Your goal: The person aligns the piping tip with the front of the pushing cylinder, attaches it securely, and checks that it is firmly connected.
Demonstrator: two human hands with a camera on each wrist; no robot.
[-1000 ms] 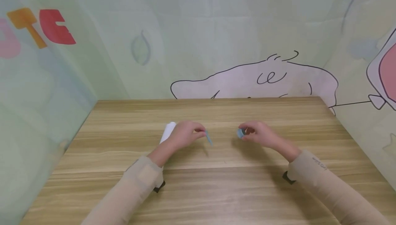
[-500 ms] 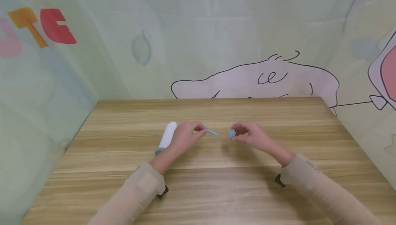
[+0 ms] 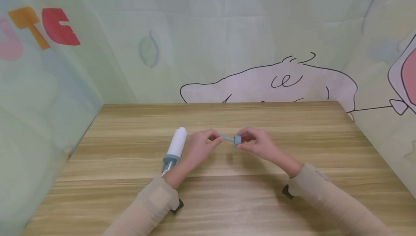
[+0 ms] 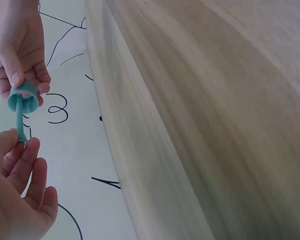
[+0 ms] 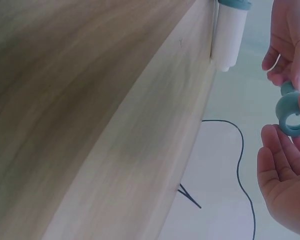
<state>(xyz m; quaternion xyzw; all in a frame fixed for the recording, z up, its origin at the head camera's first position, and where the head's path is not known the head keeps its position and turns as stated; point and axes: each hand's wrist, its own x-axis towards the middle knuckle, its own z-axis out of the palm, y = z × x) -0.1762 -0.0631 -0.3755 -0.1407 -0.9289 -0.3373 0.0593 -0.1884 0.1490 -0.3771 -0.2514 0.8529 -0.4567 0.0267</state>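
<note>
My left hand (image 3: 201, 144) pinches one end of a thin teal stick-like piece (image 3: 228, 138) between thumb and finger. My right hand (image 3: 261, 145) holds a short teal ring-shaped cap (image 3: 237, 140) by its rim, fingertips and thumb on its sides. The stick's free end reaches the cap; in the left wrist view the stick (image 4: 20, 117) overlaps the opening of the ring cap (image 4: 29, 102). Both pieces are held above the table. Beside my left hand lies a white cylinder (image 3: 177, 143) with a teal collar (image 3: 171, 159) and a handle-like part, partly hidden by my left wrist.
The wooden table (image 3: 243, 200) extends around both hands, its back edge against a pale printed cloth backdrop (image 3: 208, 48). More of the same cloth hangs at the left side.
Both hands have come closer together. The stick has swung from hanging down to pointing right at the cap, which has moved left. More of the white cylinder is now uncovered.
</note>
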